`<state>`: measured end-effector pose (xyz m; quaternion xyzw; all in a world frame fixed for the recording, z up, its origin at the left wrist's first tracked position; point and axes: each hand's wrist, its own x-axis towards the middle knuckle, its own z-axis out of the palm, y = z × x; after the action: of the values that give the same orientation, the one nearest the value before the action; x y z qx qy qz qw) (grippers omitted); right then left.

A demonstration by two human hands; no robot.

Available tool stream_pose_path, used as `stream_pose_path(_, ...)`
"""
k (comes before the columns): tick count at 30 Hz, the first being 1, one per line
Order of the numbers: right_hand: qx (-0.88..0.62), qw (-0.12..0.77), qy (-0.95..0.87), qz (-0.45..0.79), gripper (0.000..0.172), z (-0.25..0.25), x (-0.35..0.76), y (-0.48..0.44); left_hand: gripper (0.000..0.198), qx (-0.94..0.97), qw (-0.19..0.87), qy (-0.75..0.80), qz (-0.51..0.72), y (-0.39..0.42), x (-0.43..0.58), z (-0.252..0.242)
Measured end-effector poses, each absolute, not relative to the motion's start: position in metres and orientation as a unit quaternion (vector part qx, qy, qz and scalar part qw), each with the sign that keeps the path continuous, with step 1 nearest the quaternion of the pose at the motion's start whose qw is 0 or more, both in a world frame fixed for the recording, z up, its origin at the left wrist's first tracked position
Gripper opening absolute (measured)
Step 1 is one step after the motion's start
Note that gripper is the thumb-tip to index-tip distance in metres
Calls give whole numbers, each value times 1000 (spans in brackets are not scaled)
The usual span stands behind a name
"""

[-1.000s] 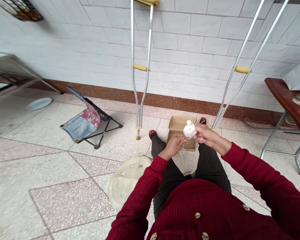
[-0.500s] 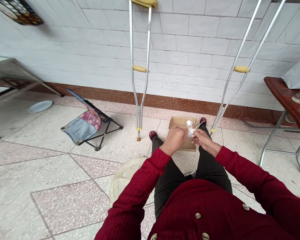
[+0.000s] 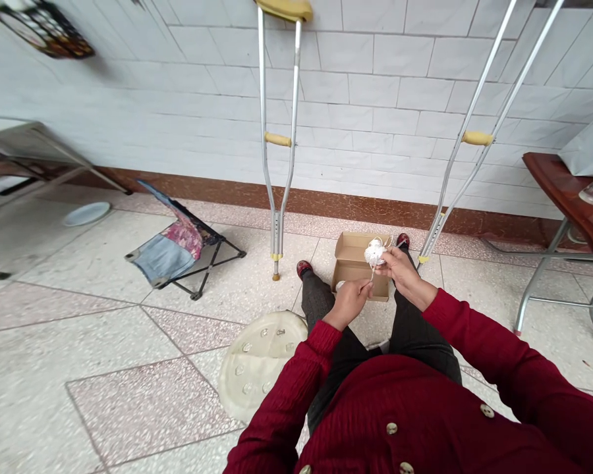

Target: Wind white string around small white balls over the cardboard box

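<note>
I sit with my legs stretched out over the floor, in a red buttoned cardigan. My right hand [image 3: 398, 270] is closed round a small white ball of string [image 3: 374, 252], held up over an open cardboard box [image 3: 352, 258] between my shins. My left hand [image 3: 350, 297] sits lower and nearer me, fingers pinched on the thin strand [image 3: 370, 277] that runs up to the ball.
Two metal crutches [image 3: 277, 171] [image 3: 467, 141] lean on the white tiled wall ahead. A folding fabric stool [image 3: 176, 242] lies at left, a round cream plastic stool seat [image 3: 259, 365] by my left thigh. A brown table [image 3: 568, 194] stands at right, a plate [image 3: 85, 213] far left.
My left hand, which was up against the ball half a second ago, has dropped back toward me, drawing the strand out. My right hand has lifted the ball slightly.
</note>
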<state>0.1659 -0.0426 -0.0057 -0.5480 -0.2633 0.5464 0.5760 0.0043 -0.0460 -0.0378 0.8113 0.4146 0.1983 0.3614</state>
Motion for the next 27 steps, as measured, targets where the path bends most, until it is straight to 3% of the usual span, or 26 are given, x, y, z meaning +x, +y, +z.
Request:
stream_pose_path(5, -520, 586, -314, 536, 38, -7, 172, -49, 37, 818, 363, 403, 192, -55, -1, -47)
stream_pose_path(13, -479, 527, -290, 639, 23, 14, 157, -62, 39, 797, 389, 419, 196, -55, 2, -77)
stream_pose_path(16, -489, 483, -333, 645, 26, 18, 153, -78, 28, 794, 381, 428, 202, -34, -2, -75)
stream_pose_path(19, -501, 453, -353, 647, 33, 12, 153, -92, 19, 827, 354, 388, 200, -7, -3, -53)
stream_pose_path(27, -546, 488, -376, 568, 35, -6, 165, -69, 20, 928, 135, 302, 170, 29, 24, 37)
